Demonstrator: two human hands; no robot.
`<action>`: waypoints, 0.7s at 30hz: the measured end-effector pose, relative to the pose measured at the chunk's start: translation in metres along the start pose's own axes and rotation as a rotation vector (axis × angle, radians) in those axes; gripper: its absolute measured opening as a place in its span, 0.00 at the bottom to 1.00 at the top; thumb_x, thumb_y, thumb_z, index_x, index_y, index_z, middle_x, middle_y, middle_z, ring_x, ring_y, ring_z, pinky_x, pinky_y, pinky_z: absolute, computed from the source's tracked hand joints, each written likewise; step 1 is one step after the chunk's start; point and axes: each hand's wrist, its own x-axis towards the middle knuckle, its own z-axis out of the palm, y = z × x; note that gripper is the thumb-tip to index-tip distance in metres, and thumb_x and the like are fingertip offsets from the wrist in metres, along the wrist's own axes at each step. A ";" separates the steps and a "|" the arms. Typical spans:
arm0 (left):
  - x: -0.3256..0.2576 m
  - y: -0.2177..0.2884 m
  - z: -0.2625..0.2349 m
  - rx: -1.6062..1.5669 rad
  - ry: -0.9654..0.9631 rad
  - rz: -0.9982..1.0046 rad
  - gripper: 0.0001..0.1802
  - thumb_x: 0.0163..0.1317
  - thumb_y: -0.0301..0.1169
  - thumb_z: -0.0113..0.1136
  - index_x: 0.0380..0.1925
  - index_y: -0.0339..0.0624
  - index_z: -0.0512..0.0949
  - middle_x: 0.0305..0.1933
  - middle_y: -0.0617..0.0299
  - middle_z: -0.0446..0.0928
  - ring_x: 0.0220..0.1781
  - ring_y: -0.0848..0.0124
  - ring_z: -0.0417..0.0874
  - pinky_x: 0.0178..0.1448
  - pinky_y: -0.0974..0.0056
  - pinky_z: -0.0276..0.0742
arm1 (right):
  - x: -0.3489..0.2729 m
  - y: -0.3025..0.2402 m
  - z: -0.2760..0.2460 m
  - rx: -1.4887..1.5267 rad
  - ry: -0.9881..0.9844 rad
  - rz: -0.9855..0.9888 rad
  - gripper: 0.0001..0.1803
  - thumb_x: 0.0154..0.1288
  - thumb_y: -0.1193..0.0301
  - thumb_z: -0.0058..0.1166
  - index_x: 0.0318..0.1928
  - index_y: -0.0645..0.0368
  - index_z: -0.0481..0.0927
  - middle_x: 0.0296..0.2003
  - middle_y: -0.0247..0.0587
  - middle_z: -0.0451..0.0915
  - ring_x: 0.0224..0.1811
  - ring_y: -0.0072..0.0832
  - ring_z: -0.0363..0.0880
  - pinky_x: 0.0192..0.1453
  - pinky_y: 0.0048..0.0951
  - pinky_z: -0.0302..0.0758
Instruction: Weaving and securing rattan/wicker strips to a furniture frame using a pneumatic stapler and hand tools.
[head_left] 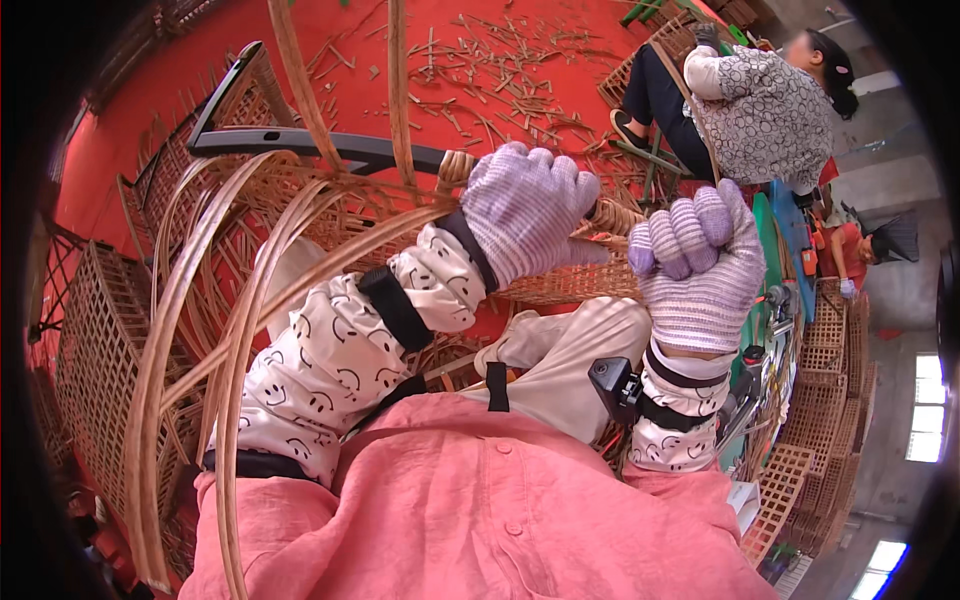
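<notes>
My left hand, in a pale purple knit glove, is closed around the wrapped part of a black metal frame bar where a cane strip winds around it. My right hand, gloved the same way, is a tight fist held up to the right of the bar; it seems to pull the cane strip's end taut. Long loose cane strips arc from the frame down past my left arm. A woven cane panel hangs below the bar, over my lap.
Another person sits at the upper right working on a lattice piece. Cane offcuts litter the red floor. Woven lattice panels stand at the left and stacked at the right.
</notes>
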 end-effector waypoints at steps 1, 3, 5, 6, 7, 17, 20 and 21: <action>-0.004 0.001 0.000 0.031 0.066 0.017 0.30 0.40 0.64 0.59 0.24 0.47 0.72 0.24 0.63 0.73 0.29 0.67 0.77 0.36 0.61 0.69 | -0.002 0.001 0.006 -0.009 0.039 0.009 0.23 0.71 0.61 0.32 0.15 0.47 0.57 0.08 0.26 0.50 0.09 0.21 0.46 0.19 0.30 0.57; -0.012 0.002 -0.001 0.069 0.145 0.028 0.31 0.43 0.66 0.54 0.24 0.48 0.72 0.23 0.63 0.72 0.28 0.68 0.76 0.37 0.61 0.68 | -0.004 0.001 0.014 -0.061 0.080 0.006 0.23 0.71 0.61 0.31 0.15 0.47 0.57 0.07 0.25 0.50 0.08 0.20 0.47 0.18 0.31 0.58; -0.018 0.003 -0.003 0.062 0.159 0.014 0.31 0.43 0.66 0.54 0.24 0.48 0.72 0.23 0.63 0.72 0.28 0.68 0.76 0.37 0.61 0.68 | -0.007 -0.001 0.016 -0.064 0.042 0.021 0.23 0.71 0.62 0.30 0.14 0.47 0.57 0.07 0.25 0.50 0.08 0.21 0.47 0.18 0.31 0.58; -0.017 0.006 -0.004 0.055 0.178 0.017 0.31 0.43 0.66 0.54 0.24 0.47 0.72 0.23 0.63 0.72 0.28 0.67 0.76 0.37 0.61 0.68 | -0.010 -0.005 0.018 -0.067 0.008 0.018 0.23 0.71 0.62 0.30 0.14 0.47 0.57 0.07 0.25 0.50 0.08 0.21 0.47 0.17 0.31 0.58; -0.018 0.009 -0.006 0.045 0.183 0.020 0.31 0.43 0.66 0.54 0.24 0.47 0.72 0.23 0.63 0.72 0.28 0.67 0.76 0.37 0.61 0.68 | -0.014 -0.007 0.023 -0.084 0.058 0.001 0.24 0.71 0.62 0.29 0.14 0.47 0.56 0.06 0.26 0.50 0.07 0.21 0.46 0.16 0.30 0.58; -0.032 0.015 -0.009 -0.013 0.207 -0.012 0.27 0.44 0.62 0.57 0.21 0.49 0.73 0.21 0.64 0.71 0.26 0.68 0.75 0.34 0.61 0.67 | -0.015 -0.009 0.047 -0.280 0.074 -0.056 0.24 0.70 0.62 0.33 0.13 0.47 0.54 0.07 0.27 0.49 0.08 0.21 0.46 0.15 0.29 0.56; -0.033 0.018 -0.010 -0.023 0.210 -0.004 0.24 0.46 0.59 0.58 0.20 0.49 0.72 0.21 0.65 0.70 0.25 0.68 0.74 0.33 0.61 0.67 | -0.004 -0.008 0.046 -0.317 0.118 -0.082 0.23 0.69 0.61 0.36 0.14 0.48 0.54 0.08 0.26 0.49 0.09 0.20 0.46 0.15 0.28 0.55; -0.032 0.020 -0.011 -0.017 0.226 -0.009 0.24 0.47 0.59 0.57 0.19 0.49 0.72 0.21 0.65 0.70 0.25 0.68 0.74 0.34 0.61 0.67 | 0.002 -0.010 0.041 -0.330 0.091 -0.051 0.22 0.67 0.60 0.40 0.15 0.49 0.55 0.08 0.27 0.50 0.09 0.22 0.48 0.14 0.29 0.55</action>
